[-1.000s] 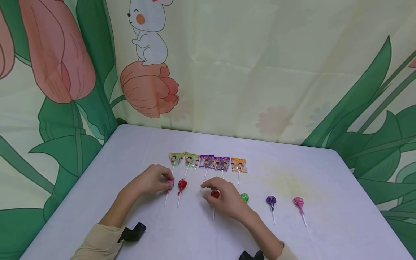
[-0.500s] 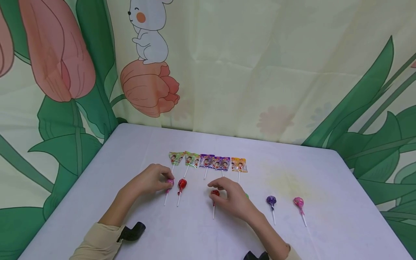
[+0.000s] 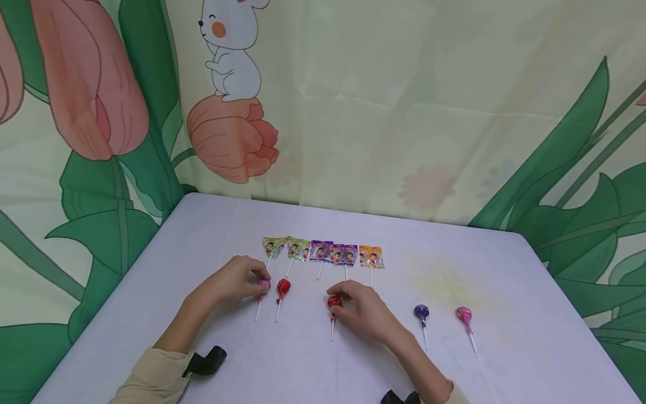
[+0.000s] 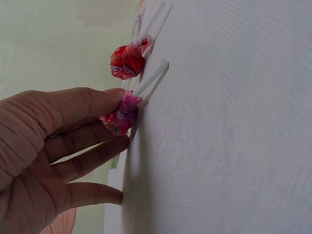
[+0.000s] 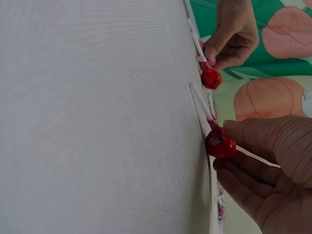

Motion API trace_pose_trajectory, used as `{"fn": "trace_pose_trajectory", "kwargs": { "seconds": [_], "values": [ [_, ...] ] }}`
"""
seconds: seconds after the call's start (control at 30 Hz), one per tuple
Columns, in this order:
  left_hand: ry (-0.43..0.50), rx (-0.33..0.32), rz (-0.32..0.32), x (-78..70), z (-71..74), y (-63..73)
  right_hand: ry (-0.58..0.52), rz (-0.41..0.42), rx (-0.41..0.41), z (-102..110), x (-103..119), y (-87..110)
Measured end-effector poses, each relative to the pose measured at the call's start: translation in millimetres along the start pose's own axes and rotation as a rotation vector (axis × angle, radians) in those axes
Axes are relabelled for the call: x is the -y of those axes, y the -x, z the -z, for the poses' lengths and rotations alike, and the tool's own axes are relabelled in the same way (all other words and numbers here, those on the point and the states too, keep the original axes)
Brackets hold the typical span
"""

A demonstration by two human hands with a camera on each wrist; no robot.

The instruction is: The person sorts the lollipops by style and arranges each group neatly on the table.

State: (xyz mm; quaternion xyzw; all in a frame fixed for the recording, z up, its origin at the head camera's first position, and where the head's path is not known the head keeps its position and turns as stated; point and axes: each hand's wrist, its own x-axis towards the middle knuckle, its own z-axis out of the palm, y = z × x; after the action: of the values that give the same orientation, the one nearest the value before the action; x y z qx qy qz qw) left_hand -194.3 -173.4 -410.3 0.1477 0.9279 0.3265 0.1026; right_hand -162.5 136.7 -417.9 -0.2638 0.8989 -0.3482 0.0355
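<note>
Thumb and fingers of the left hand (image 3: pixel 234 279) pinch the wrapped head of a pink lollipop (image 3: pixel 264 285) at the front row's left end, seen from my remote post; the hold falls on the head, I judge, to steady it, leaving the stick free toward the person. The little finger stands spread from the others, probably as a prop against the table (image 3: pixel 282 370). Behind, two green packets (image 3: pixel 275 246) begin a rear row, bags toward the printed backdrop (image 3: pixel 353 129). Just right of the pink, a red lollipop (image 3: pixel 284 287) lies untouched. Two purple packets (image 3: pixel 321 251) sit side by side mid-row, suggesting an order by colour.

At centre, a second red lollipop (image 3: pixel 335 302) lies apart from the first, its head between the curled thumb and fingers of the right hand (image 3: pixel 365 311); they appear to pinch it, though I cannot tell how firmly. An orange packet (image 3: pixel 372 256) closes the rear row. Farther right, a purple lollipop (image 3: pixel 421 312) and a second pink lollipop (image 3: pixel 464 314) lie well apart, sticks toward the person, perhaps spaced for picking up singly.
</note>
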Motion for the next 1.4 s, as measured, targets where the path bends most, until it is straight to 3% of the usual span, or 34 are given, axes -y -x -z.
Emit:
{"fn": "trace_pose_trajectory", "kwargs": {
  "seconds": [1.4],
  "values": [
    [0.020,-0.010,-0.018,-1.4,0.6,2.6,-0.024,0.055,0.002,-3.4,0.6,-3.2]
  ]
}}
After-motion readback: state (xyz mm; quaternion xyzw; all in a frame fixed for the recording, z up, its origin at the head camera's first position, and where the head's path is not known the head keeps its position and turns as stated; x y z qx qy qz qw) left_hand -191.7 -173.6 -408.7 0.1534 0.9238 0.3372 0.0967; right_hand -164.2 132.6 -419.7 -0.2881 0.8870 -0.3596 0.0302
